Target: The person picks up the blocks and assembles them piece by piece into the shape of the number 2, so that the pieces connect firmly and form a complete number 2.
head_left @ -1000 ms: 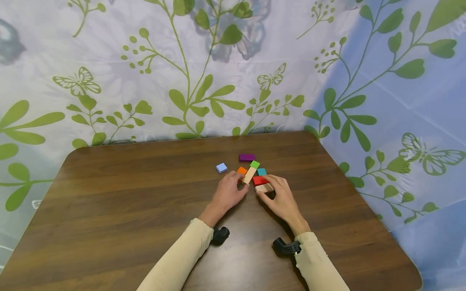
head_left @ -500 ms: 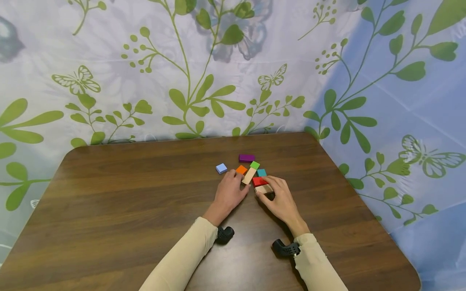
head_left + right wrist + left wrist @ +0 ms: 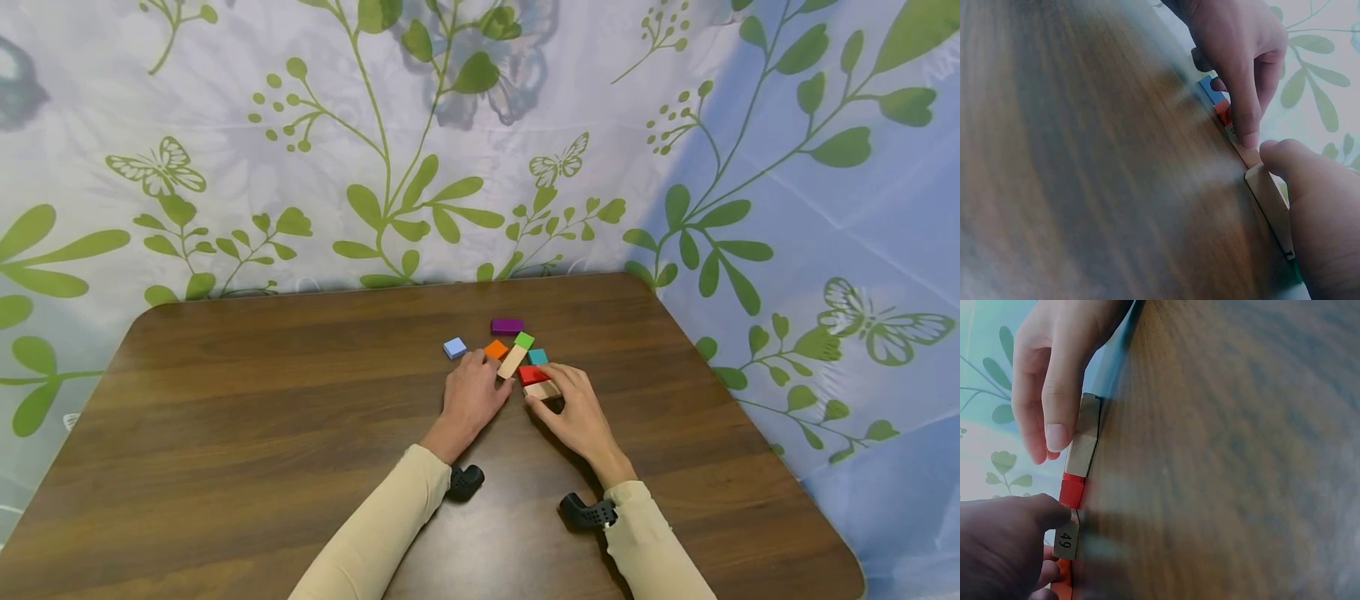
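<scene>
My left hand (image 3: 469, 402) grips a plain wooden block (image 3: 512, 362); its thumb is at the near end, marked 49, and its fingers lie beside an orange block (image 3: 495, 349). My right hand (image 3: 576, 407) pinches a second plain wooden block (image 3: 543, 390), thumb at its near left corner, with the fingertips reaching over a red block (image 3: 532, 375) right behind it. A green block (image 3: 524, 340) adjoins the far end of the first wooden block. A teal block (image 3: 537, 357) lies behind the red one. Parts of the orange and second wooden blocks are hidden under the fingers.
Beyond the group lies a purple block (image 3: 507, 327), and left of it a light blue block (image 3: 454, 347). All rest on a brown wood-grain table (image 3: 262, 433). A leaf-printed cloth (image 3: 300, 150) hangs behind the table's far edge. Both wrists carry black mounts.
The left hand has shifted slightly, uncovering more of the orange block. The right hand and the blocks keep nearly the same places.
</scene>
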Available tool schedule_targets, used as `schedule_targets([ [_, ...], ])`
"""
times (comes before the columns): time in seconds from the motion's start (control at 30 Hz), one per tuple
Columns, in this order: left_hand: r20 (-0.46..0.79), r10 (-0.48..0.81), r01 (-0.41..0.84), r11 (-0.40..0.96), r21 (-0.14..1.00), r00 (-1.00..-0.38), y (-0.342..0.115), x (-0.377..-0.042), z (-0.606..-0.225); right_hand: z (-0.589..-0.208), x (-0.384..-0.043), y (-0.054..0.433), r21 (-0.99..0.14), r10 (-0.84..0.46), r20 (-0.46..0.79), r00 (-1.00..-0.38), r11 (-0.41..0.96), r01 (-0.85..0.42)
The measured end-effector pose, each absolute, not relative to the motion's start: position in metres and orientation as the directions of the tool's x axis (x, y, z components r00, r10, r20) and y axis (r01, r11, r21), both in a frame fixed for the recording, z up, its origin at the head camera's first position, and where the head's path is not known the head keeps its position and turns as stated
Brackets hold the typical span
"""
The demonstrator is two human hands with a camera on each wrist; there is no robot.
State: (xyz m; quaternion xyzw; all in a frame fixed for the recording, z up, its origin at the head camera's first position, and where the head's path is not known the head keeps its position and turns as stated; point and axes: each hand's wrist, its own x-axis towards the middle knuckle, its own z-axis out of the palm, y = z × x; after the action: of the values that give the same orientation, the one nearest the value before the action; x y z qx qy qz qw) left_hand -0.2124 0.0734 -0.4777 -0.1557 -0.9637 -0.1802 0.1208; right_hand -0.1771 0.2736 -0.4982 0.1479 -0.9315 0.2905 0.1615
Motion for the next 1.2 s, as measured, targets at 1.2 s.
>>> schedule_targets([
  [1.2,0.407,0.473,0.624,0.611,0.487,-0.781,0.043,-0.215,-0.474,-0.499,-0.179,0.274,-0.483,-0.179,0.497,-0.849,0.756,-0.442],
])
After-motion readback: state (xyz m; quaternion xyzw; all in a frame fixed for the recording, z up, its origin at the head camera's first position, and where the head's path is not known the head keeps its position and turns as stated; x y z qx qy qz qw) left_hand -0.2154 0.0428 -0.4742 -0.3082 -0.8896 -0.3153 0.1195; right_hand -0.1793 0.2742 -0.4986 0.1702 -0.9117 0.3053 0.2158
